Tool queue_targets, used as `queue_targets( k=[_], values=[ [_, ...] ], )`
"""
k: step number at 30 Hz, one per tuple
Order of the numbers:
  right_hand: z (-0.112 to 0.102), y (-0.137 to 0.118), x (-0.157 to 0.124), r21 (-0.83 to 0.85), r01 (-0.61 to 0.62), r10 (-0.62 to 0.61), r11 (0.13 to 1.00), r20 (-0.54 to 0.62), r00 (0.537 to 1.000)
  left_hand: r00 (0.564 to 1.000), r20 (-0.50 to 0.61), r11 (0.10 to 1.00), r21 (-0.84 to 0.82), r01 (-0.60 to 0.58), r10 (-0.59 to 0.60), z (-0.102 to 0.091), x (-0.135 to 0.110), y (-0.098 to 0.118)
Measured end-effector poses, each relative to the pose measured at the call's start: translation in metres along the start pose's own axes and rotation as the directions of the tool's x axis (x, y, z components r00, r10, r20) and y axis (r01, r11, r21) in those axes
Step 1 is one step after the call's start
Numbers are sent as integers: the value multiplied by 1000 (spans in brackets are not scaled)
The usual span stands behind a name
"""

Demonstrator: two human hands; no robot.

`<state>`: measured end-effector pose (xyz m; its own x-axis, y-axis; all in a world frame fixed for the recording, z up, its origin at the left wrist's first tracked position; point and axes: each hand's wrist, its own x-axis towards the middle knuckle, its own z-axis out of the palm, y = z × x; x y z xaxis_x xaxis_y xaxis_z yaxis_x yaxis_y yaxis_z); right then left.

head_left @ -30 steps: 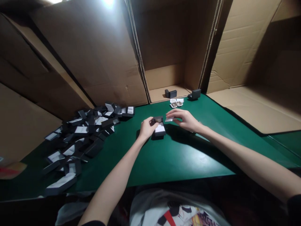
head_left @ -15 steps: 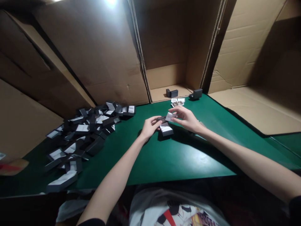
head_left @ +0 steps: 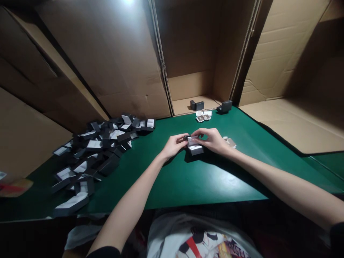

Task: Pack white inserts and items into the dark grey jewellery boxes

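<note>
Brown cardboard (head_left: 115, 68) walls off the back of my view, and below it runs a green worktop (head_left: 174, 186). Centre frame, there's the dark box (head_left: 197, 152), open on the worktop: my left grip (head_left: 173, 147) is closed on its raised lid, fingers to thumb. My right grip (head_left: 213, 139) pinches a white insert (head_left: 191, 141) up against that lid, fingertips nearly together. Part-way through this one, I'd judge: insert at the lid but not released, lid unclosed. Over on the left, a big heap of dark boxes (head_left: 107, 165), many gaping open; finished or waiting, I can't tell. Upper centre, small white-and-beige pieces (head_left: 204, 117) lie near two dark blocks (head_left: 199, 105). Writing? None readable on the boxes. Bottom of frame, a printed shirt (head_left: 212, 245) carries lettering I can't make out; far left, a pale label (head_left: 2, 175), blurred.
</note>
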<state>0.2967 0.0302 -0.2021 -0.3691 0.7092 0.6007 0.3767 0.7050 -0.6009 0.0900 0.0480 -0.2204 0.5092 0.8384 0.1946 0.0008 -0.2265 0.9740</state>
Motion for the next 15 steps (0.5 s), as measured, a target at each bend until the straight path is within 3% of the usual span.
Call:
queue_targets(
  k=[7,12,15],
  values=[
    [7,3,-1,-129,122,-131,984,-61,989,1000,-19,999,32,20,-19,1,1,1],
    [-1,5,4,-138,264,-262,955,32,965,999,-37,999,36,28,-27,2,1,3],
    [-6,7,6,-210,346,-350,915,18,937,999,-25,999,26,22,-21,2,-1,4]
  ],
)
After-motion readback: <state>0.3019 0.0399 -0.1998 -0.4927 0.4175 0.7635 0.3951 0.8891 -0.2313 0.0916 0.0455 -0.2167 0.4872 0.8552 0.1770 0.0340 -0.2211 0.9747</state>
